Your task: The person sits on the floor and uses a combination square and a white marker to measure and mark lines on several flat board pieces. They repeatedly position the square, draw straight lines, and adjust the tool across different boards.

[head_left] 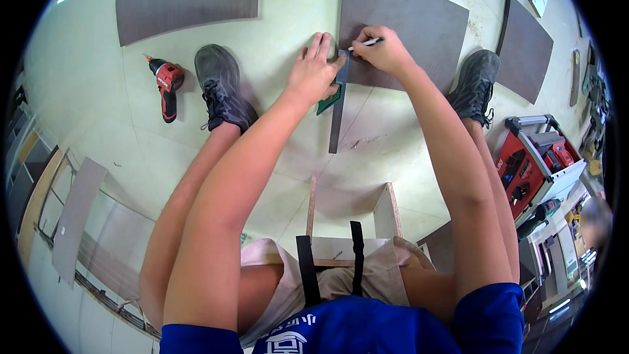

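My left hand (313, 72) holds a try square with a long dark blade (338, 118) and a green stock (327, 102) at the left edge of a dark grey-brown board (419, 19). The thumb presses on the blade's upper end, while two fingers stretch forward over the floor. Against that same corner of the blade, my right hand (386, 52) grips a white pen with a dark end (375, 42), its tip at the board's edge. The board lies flat, and the lower part of the blade sticks out past its near edge.
A red and black cordless drill (167, 85) lies beside my left shoe (219, 82). More dark boards lie at far left (190, 0) and right (525, 49). A red toolbox (531, 164) stands right of my leg. Between my knees are upright panels (388, 213). Panels (78, 216) lean at left.
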Demonstrator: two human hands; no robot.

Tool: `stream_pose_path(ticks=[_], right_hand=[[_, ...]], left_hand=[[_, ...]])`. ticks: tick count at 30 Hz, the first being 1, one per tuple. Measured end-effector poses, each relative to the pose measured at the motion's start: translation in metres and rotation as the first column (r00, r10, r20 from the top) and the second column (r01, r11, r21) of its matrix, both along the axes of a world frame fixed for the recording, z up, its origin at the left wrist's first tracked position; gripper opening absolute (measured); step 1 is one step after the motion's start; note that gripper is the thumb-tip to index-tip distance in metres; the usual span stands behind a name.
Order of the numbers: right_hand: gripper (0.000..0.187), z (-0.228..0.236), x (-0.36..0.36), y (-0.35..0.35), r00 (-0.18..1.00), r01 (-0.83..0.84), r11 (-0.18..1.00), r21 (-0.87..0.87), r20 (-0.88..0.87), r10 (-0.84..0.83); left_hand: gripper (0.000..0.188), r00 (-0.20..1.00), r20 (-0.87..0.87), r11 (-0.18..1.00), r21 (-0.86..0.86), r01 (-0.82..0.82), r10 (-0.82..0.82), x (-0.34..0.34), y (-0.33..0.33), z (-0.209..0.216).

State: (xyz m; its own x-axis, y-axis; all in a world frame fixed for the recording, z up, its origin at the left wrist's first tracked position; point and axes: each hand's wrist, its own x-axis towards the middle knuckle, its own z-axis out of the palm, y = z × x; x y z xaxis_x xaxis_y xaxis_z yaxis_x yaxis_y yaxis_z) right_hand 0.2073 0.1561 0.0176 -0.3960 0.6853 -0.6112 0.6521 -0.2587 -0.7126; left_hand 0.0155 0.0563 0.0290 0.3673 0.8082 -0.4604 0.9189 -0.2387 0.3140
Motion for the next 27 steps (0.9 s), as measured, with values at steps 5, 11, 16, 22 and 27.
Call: stream_pose_path(ticks=[5, 11, 16, 22, 27], right_hand=[[0.02, 0.001, 0.011, -0.002, 0.998, 0.05, 0.998, -0.027, -0.045, -0.051], [0.02, -0.006, 0.0, -0.003, 0.996, 0.066, 0.998, -0.014, -0.051, -0.067], [0.018, -0.006, -0.02, -0.004, 0.997, -0.013, 1.0, 0.008, -0.079, 0.013], [0.022, -0.003, 0.029, 0.007, 0.991, 0.128, 0.985, 0.118, 0.033, -0.132], [0.021, 0.037, 0.113, 0.014, 0.992, 0.124, 0.968, 0.22, -0.041, -0.118]], left_hand=[[0.071, 1.0, 0.007, 1.0, 0.006, -0.014, 0.014, 0.001, 0.0, -0.002], [0.071, 1.0, 0.01, 1.0, -0.023, -0.02, 0.02, 0.003, 0.002, -0.001], [0.07, 1.0, 0.017, 1.0, -0.013, -0.015, 0.015, -0.001, 0.003, 0.001], [0.072, 0.999, 0.041, 1.0, 0.016, -0.002, 0.001, 0.001, 0.004, 0.005], [0.076, 0.996, 0.074, 0.996, 0.076, -0.05, 0.044, 0.003, -0.015, -0.009]])
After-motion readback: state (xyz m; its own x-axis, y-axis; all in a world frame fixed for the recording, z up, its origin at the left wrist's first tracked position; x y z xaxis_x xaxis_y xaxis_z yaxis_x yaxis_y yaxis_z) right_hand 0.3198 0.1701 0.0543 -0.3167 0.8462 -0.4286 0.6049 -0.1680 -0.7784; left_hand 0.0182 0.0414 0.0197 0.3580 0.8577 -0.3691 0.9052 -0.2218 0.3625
